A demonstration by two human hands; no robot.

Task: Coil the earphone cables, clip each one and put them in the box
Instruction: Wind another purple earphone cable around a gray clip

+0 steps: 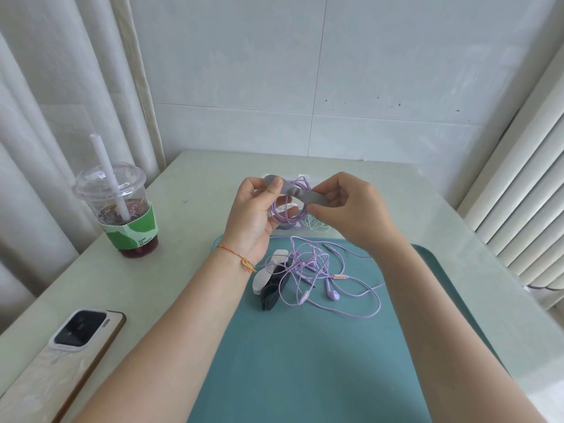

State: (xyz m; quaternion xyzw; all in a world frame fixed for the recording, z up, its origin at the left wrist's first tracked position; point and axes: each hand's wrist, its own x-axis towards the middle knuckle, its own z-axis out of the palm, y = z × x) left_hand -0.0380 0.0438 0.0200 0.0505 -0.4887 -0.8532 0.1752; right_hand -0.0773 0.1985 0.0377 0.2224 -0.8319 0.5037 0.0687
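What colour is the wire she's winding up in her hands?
Light purple. The coiled earphone cable shows best in the head view, held between both hands.

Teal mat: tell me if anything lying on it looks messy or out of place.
Yes: the loose purple earphone cable sprawls in tangled loops over the teal mat, draped across the white and black clips at the mat's far left. It is uncoiled and unclipped. Nothing looks spilled or damaged.
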